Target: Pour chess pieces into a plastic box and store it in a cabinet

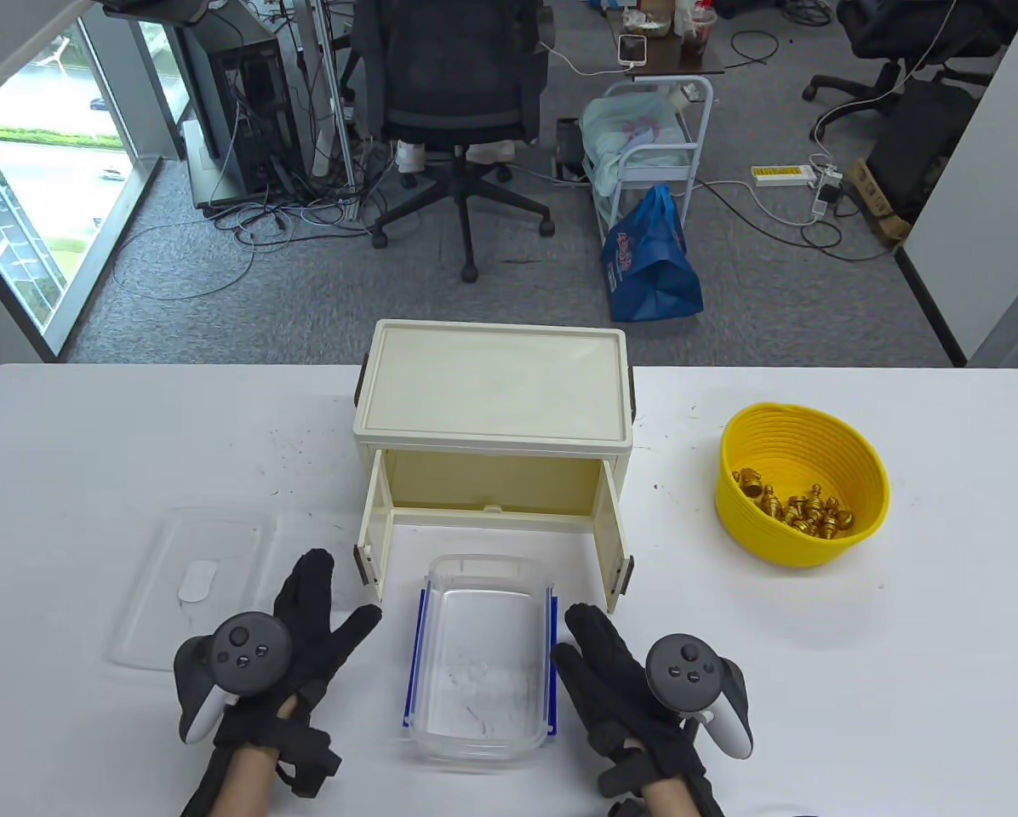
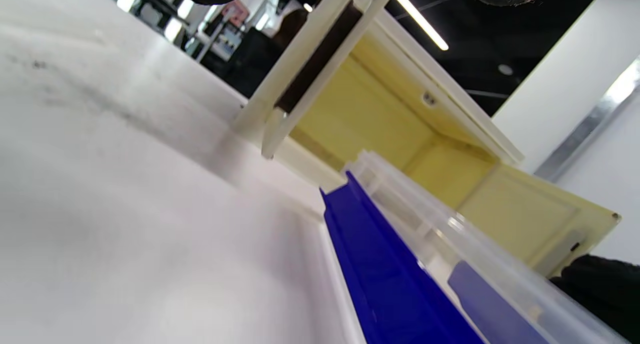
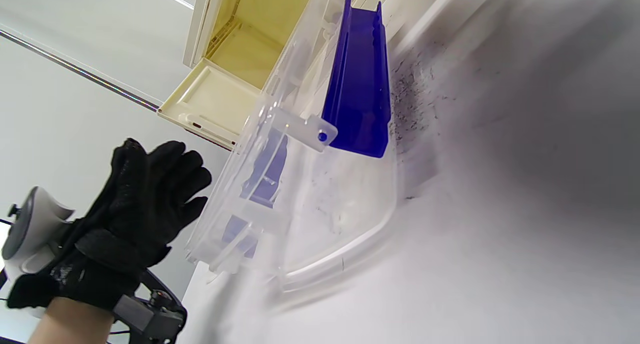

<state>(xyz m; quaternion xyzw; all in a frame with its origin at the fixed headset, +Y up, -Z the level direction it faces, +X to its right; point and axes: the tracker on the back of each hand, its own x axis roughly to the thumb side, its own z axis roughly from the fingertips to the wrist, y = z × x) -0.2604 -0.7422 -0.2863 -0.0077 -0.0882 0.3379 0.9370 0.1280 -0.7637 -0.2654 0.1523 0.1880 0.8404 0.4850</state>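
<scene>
Clear plastic box with blue side clips [image 1: 481,655] was flanked by left hand [image 1: 292,647] and right hand [image 1: 624,672], fingers spread wide, nothing held; box probably set lidless for pouring. Yellow ribbed bowl of gold chess pieces [image 1: 803,485] was placed beyond right hand.

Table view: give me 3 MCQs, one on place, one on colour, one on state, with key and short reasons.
1. Where are the chess pieces?
A. in the yellow basket
B. in the plastic box
C. in the cabinet

2. What colour are the plastic box's side latches?
A. red
B. blue
C. green

3. What state are the cabinet's doors in?
A. both shut
B. one open
C. both open

Key: 1 A, the gold pieces lie in the yellow basket; the plastic box holds none. 2 B, the latches are blue. 3 C, the cabinet shows its inside, doors swung out.
</scene>
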